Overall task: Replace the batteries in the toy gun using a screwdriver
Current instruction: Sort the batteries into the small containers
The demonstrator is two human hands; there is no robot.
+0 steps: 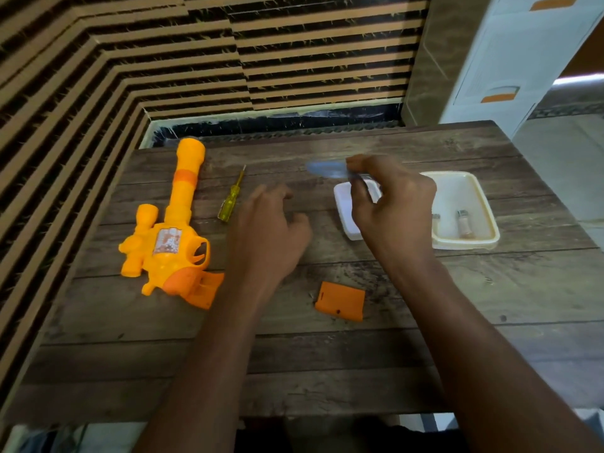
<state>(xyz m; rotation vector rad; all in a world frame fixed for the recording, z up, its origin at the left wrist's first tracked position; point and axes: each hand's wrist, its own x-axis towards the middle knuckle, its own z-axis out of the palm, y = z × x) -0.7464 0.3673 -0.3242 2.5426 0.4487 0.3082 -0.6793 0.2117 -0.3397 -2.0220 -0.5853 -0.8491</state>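
Note:
The yellow and orange toy gun point(170, 230) lies on the left of the wooden table point(327, 354), barrel pointing away. Its orange battery cover point(340, 301) rests loose on the table in the middle. A yellow-handled screwdriver point(231, 199) lies just right of the barrel. My left hand point(266, 233) hovers low over the table beside the screwdriver, fingers spread, holding nothing. My right hand point(389, 204) is raised above a small white tray point(351, 214) and pinches a blurred, pale blue, thin object point(323, 169). Two batteries point(462, 223) lie in the cream tray point(483, 240) at right.
A striped wall runs along the left and far sides of the table. A white drawer unit point(510, 60) stands beyond the far right corner. The table's near edge lies close to my body.

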